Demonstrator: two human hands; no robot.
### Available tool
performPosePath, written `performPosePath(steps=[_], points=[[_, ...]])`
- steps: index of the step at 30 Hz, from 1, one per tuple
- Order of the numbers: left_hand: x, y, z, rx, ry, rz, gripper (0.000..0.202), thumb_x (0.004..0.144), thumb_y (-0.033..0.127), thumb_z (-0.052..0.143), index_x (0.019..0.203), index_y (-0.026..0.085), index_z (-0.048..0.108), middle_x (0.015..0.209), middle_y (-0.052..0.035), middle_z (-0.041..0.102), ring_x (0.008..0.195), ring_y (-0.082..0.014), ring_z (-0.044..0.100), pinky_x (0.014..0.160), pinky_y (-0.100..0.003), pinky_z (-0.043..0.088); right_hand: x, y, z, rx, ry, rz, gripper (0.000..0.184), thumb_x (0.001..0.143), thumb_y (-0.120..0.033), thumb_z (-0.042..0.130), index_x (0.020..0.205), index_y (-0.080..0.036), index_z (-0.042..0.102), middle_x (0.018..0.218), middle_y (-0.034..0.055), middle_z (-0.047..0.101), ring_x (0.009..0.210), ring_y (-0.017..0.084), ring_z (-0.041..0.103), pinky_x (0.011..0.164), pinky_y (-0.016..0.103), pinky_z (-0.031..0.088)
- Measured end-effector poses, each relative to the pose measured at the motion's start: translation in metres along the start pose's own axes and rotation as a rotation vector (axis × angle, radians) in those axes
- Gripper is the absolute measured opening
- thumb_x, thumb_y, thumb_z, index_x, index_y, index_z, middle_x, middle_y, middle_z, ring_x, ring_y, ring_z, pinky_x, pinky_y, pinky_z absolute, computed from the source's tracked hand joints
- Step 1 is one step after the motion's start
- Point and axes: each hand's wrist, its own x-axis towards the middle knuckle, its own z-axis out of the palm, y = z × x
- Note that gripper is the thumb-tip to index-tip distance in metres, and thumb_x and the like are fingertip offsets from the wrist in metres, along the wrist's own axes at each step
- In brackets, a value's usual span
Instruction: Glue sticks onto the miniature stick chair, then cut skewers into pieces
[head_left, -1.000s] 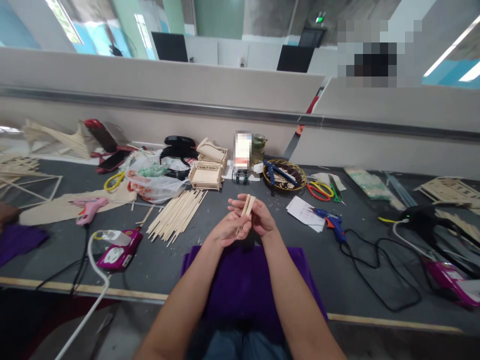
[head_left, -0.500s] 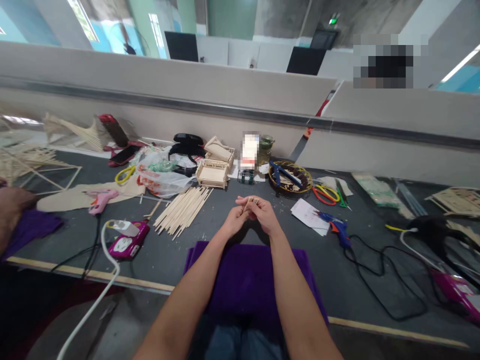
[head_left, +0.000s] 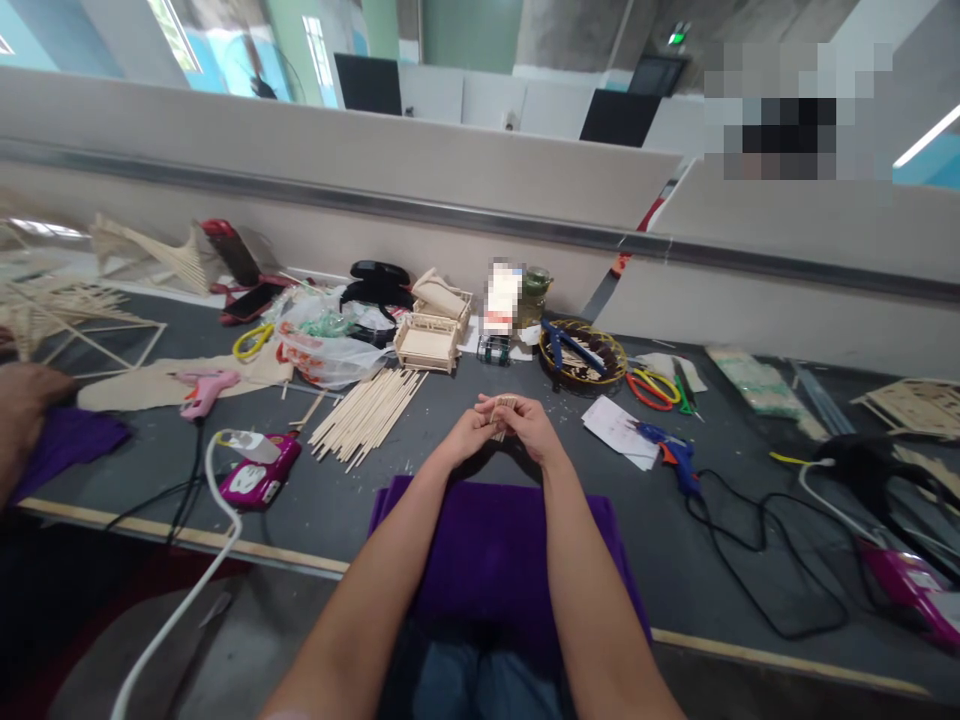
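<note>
My left hand (head_left: 471,430) and my right hand (head_left: 527,424) meet in front of me, just beyond a folded purple cloth (head_left: 487,560). Between them both sets of fingers close on a small piece made of short wooden sticks (head_left: 502,408). Fingers cover much of that piece, so its full shape is hidden. To the left of my hands lies a spread of loose wooden sticks (head_left: 367,415) on the dark table. Behind it stands a little wooden model bed (head_left: 427,342).
A blue glue gun (head_left: 679,460) with a black cord lies right, near white paper (head_left: 619,430). A yellow-rimmed basket (head_left: 581,355) holds blue pliers. Left are a pink glue gun (head_left: 201,390), a magenta power strip (head_left: 259,470) and a co-worker's hand (head_left: 34,410).
The stick piece has turned between my fingers and shows more of its row of sticks. The camera view has shifted slightly; the table items stay put.
</note>
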Motion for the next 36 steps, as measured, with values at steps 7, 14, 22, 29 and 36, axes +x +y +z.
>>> performPosePath(steps=[7, 14, 22, 29, 36], points=[[-0.003, 0.007, 0.001, -0.068, 0.061, -0.004, 0.049, 0.053, 0.052, 0.083, 0.077, 0.010, 0.071, 0.065, -0.0004, 0.062, 0.061, -0.0093, 0.051, 0.061, -0.021, 0.039, 0.002, 0.004, 0.000, 0.017, 0.024, -0.082, 0.029, 0.075, -0.049, 0.072, 0.084, -0.022, 0.076, 0.097, 0.0082, 0.076, 0.119, 0.029, 0.060, 0.101, 0.046, 0.045], [-0.001, 0.004, 0.000, 0.098, 0.137, 0.018, 0.055, 0.052, 0.062, 0.077, 0.048, 0.011, 0.057, 0.049, 0.0036, 0.043, 0.052, -0.0063, 0.034, 0.051, -0.022, 0.025, 0.003, 0.006, 0.000, 0.020, 0.027, -0.121, 0.032, 0.075, -0.052, 0.072, 0.087, -0.023, 0.076, 0.100, 0.0083, 0.076, 0.118, 0.029, 0.061, 0.104, 0.047, 0.043], [0.001, -0.003, 0.000, 0.173, 0.122, 0.021, 0.050, 0.054, 0.058, 0.076, 0.049, 0.012, 0.057, 0.048, 0.0040, 0.041, 0.052, -0.0066, 0.032, 0.051, -0.022, 0.024, 0.001, 0.008, -0.006, 0.051, -0.002, -0.077, 0.032, 0.073, -0.051, 0.074, 0.090, -0.023, 0.076, 0.104, 0.0080, 0.075, 0.120, 0.029, 0.060, 0.104, 0.048, 0.042], [0.002, -0.003, -0.002, 0.159, 0.113, 0.032, 0.044, 0.054, 0.052, 0.077, 0.050, 0.012, 0.059, 0.049, 0.0037, 0.043, 0.053, -0.0072, 0.034, 0.053, -0.022, 0.028, 0.003, 0.012, -0.006, 0.063, -0.009, -0.063, 0.035, 0.068, -0.052, 0.077, 0.089, -0.024, 0.076, 0.103, 0.0082, 0.076, 0.115, 0.028, 0.063, 0.107, 0.048, 0.039], [0.002, -0.002, 0.000, 0.205, 0.154, 0.020, 0.038, 0.055, 0.044, 0.078, 0.047, 0.012, 0.059, 0.046, 0.0044, 0.045, 0.049, -0.0063, 0.036, 0.050, -0.020, 0.028, 0.002, 0.007, -0.004, 0.061, -0.010, -0.059, 0.035, 0.068, -0.052, 0.077, 0.088, -0.023, 0.077, 0.102, 0.0077, 0.076, 0.115, 0.028, 0.063, 0.106, 0.047, 0.040]])
